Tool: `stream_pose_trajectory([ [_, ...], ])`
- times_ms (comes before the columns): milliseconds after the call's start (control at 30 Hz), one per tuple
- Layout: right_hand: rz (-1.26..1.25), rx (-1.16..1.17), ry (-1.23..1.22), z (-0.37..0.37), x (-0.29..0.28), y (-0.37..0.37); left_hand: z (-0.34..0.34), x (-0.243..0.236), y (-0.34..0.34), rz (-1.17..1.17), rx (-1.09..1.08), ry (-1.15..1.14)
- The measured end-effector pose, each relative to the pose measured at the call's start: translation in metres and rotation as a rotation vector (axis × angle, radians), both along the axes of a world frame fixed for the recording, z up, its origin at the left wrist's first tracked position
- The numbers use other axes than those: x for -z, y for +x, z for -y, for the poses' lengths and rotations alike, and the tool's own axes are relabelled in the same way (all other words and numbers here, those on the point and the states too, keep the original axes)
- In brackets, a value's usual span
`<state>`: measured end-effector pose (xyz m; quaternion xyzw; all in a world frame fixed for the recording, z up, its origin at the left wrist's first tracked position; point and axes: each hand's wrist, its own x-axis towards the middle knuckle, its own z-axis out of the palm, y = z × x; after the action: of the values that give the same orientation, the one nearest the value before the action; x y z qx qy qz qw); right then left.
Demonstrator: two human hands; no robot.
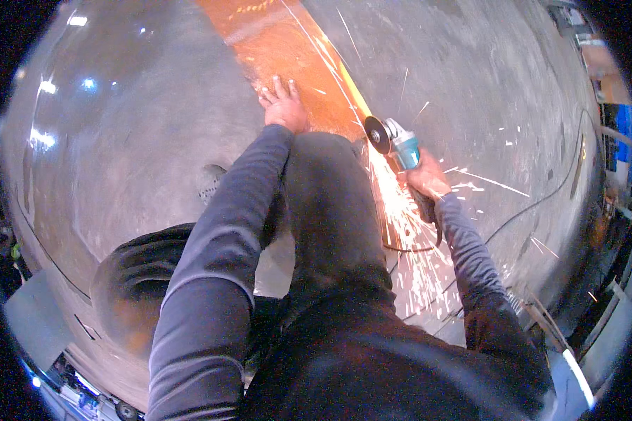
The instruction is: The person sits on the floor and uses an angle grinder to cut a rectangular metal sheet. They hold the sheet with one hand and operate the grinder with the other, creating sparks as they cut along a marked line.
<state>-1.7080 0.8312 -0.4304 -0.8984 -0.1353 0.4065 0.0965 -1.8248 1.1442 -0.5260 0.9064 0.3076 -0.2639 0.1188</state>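
Observation:
A long rust-orange metal plate point(277, 42) stretches away from my knee across the grey floor. My left hand point(286, 109) lies on its left side with the fingers spread. In my right hand point(428, 175) is a teal and silver angle grinder point(403, 147), gripped round its body. The grinder's dark disc point(378, 135) meets the plate's right edge. Bright sparks point(397, 196) stream from that contact back toward me, passing left of my right forearm. The right thumb and part of the grip are hidden behind the tool and the sparks.
My bent leg point(330, 203) stands at the plate's near end. A dark power cable point(534, 203) curves over the concrete floor point(147, 140) on the right. Assorted equipment and a blue object point(621, 133) line the far right side. A grey panel point(35, 316) stands at the lower left.

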Motion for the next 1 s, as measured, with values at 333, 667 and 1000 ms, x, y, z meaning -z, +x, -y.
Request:
stream_pose_trajectory([
  [333,0.003,0.054,0.003,-0.013,-0.007,-0.002,-0.004,0.007,0.004,0.051,-0.013,0.020],
  [667,-0.018,0.108,0.060,-0.008,0.008,-0.003,-0.005,-0.007,0.008,-0.014,-0.028,-0.040],
  [1000,0.037,0.035,0.053,-0.004,0.006,-0.002,-0.005,0.002,0.009,0.050,-0.027,-0.057],
])
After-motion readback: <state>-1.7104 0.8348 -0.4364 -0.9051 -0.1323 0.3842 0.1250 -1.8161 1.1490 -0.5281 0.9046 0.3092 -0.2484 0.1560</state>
